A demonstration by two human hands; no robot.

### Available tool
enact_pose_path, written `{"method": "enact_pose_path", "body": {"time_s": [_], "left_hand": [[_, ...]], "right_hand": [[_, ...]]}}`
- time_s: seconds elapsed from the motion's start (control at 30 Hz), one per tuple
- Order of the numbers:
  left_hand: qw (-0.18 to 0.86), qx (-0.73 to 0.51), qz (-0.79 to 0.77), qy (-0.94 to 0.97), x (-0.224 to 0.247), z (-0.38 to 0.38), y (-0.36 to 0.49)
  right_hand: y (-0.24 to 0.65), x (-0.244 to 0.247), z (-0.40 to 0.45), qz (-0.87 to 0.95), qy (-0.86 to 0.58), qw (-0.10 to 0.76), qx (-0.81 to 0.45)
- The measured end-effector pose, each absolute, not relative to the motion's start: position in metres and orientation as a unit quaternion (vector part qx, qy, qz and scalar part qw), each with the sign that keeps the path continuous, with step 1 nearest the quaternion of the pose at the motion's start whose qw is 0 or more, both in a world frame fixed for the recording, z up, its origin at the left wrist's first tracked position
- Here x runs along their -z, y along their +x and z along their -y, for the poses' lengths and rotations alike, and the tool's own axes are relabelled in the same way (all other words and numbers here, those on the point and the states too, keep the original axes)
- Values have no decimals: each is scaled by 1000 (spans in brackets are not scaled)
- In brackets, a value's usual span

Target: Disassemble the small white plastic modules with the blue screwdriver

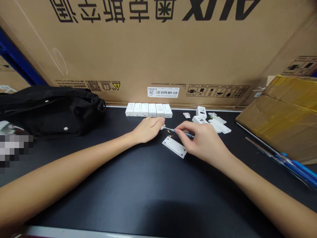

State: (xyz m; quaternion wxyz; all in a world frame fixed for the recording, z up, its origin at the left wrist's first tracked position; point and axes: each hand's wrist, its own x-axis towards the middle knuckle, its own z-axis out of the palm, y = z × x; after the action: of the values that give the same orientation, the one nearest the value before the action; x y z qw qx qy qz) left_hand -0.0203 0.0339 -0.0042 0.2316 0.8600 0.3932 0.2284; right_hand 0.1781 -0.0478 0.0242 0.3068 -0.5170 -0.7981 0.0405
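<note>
My left hand (150,128) is closed on a small white plastic part (162,127), mostly hidden by my fingers. In my right hand (201,137) is a slim screwdriver (190,135) with a bluish handle. Its thin metal shaft points left, and its tip meets or nearly meets the white part. Just below the tip lie small brass-coloured metal pieces (170,136) on the black tabletop (148,185). A flat white plastic plate (174,146) with dark corner holes rests slantwise by my right hand.
Several white switch-like units (148,110) stand in a row at the back. Opened white housings (201,112) and loose white plates (220,125) lie behind my right hand. A black bag (52,110) is at left, a taped carton (282,115) and blue-handled tool (294,167) at right, a large cardboard box (153,53) behind.
</note>
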Motion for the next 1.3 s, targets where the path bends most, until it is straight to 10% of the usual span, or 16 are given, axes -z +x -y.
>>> {"method": "enact_pose_path", "body": {"time_s": [1.3], "left_hand": [[289, -256, -398, 832, 3, -30, -21]], "right_hand": [[179, -33, 52, 814, -510, 273, -44]]}}
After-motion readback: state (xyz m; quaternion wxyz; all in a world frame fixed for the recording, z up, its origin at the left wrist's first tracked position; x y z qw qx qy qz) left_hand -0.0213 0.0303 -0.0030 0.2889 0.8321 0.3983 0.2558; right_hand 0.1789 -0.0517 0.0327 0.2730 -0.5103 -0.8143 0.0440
